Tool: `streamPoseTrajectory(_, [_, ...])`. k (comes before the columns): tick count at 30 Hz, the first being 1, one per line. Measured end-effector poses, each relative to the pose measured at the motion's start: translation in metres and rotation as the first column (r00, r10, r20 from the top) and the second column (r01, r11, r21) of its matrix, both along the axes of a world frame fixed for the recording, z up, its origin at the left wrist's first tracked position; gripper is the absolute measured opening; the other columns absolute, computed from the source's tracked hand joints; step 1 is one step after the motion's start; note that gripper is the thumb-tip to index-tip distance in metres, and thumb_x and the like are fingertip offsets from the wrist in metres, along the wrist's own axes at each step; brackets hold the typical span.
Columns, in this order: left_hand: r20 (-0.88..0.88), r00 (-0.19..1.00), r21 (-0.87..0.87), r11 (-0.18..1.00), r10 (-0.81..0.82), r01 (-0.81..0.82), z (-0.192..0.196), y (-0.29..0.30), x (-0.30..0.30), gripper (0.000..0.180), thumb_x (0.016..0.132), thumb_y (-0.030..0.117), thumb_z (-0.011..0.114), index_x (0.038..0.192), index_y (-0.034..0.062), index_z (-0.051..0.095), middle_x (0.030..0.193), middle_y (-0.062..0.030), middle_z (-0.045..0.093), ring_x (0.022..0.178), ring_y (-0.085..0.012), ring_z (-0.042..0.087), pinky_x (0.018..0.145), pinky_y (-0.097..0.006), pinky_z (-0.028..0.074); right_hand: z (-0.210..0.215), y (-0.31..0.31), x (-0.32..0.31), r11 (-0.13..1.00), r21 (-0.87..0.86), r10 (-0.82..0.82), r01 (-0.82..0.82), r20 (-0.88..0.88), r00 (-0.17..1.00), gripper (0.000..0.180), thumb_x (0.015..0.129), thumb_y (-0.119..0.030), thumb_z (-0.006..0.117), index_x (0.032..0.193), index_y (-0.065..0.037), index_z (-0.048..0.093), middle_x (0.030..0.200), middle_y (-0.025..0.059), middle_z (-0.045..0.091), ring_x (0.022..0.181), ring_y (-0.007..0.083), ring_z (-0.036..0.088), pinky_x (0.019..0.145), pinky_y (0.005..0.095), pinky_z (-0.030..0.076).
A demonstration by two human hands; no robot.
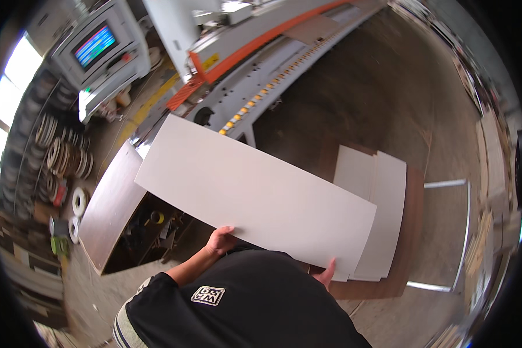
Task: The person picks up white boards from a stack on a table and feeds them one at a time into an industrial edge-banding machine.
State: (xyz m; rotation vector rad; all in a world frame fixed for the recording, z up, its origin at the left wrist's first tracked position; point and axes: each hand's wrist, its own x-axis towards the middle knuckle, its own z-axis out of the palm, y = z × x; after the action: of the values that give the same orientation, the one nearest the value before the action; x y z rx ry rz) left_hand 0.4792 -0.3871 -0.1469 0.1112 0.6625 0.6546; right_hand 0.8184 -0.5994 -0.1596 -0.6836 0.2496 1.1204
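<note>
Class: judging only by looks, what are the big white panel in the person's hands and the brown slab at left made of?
White panel: probably laminated board; thin, rigid, smooth matte face. Brown slab: apparently dark wood-look laminate board; flat with a slight sheen. Neither core shows.

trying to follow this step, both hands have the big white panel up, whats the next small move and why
Probably swing the white panel toward the machine's roller track. Both the left hand and right hand grip its near edge, it is lifted off the panel stack, and its far end already points at the track.
</note>
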Motion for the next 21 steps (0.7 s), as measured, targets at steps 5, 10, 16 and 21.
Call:
streamPoseTrajectory(5, [0.052,0.951,-0.07,0.951,0.306,-0.302,-0.035,-0.016,-0.086,0.024,0.086,0.016,0.067,0.106,0.0021,0.068,0.114,-0.0147,0.07,0.117,-0.0331,0.061,0.113,-0.052,0.037,-0.01,0.095,-0.014,0.96,-0.001,0.277,-0.282,0.186,0.943,0.06,0.099,-0.046,0.058,0.142,-0.004,0.048,0.141,0.0069,0.056,0.132,0.026,0.049,0.111,0.0418,0.037])
streamPoseTrajectory(10, [0.127,0.775,-0.121,0.786,0.618,-0.607,-0.062,-0.019,-0.172,0.019,0.081,0.011,0.071,0.099,0.0052,0.069,0.112,-0.0102,0.071,0.114,-0.0292,0.061,0.115,-0.045,0.035,-0.035,0.215,-0.082,0.877,-0.12,0.48,-0.465,0.212,0.851,0.054,0.096,-0.037,0.065,0.139,-0.008,0.052,0.136,0.006,0.058,0.127,0.0259,0.051,0.109,0.0425,0.038])
streamPoseTrajectory(16, [0.124,0.652,-0.101,0.664,0.748,-0.741,-0.067,-0.013,-0.26,0.047,0.085,0.018,0.069,0.128,0.0032,0.057,0.134,-0.012,0.06,0.13,-0.0316,0.05,0.12,-0.048,0.03,-0.027,0.348,-0.202,0.746,-0.178,0.666,-0.642,0.171,0.726,0.058,0.092,-0.03,0.074,0.139,-0.004,0.052,0.135,0.0071,0.058,0.125,0.0256,0.054,0.108,0.0422,0.042])
streamPoseTrajectory(21, [0.116,0.573,-0.081,0.583,0.811,-0.809,-0.066,0.011,-0.298,0.046,0.089,0.021,0.071,0.129,0.0051,0.056,0.135,-0.0101,0.059,0.132,-0.03,0.049,0.12,-0.049,0.03,-0.017,0.426,-0.265,0.544,-0.426,0.833,-0.723,0.173,0.525,0.046,0.091,-0.04,0.074,0.122,-0.008,0.061,0.113,0.0059,0.068,0.106,0.0203,0.064,0.088,0.0374,0.052])
